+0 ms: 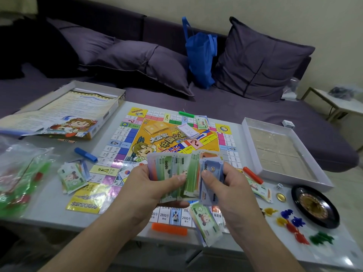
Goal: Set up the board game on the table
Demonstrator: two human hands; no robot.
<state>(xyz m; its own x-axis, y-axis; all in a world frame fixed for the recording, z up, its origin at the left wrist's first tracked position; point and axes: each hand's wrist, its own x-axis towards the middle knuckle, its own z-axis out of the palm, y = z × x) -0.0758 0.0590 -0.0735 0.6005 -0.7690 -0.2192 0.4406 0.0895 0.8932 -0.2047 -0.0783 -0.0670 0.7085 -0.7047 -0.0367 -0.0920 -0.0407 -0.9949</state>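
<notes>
Both hands pinch play money above the game board [137, 142]; left hand [151, 185] fans green notes [176, 169]; right hand [225, 185] grips a blue note [211, 173].

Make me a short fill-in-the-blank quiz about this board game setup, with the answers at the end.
1. Both hands hold a fan of play ____ above the game board.
2. The blue bag sits on the ____.
3. The black roulette wheel lies at the table's ____ side.

Answers: money, sofa, right
</notes>
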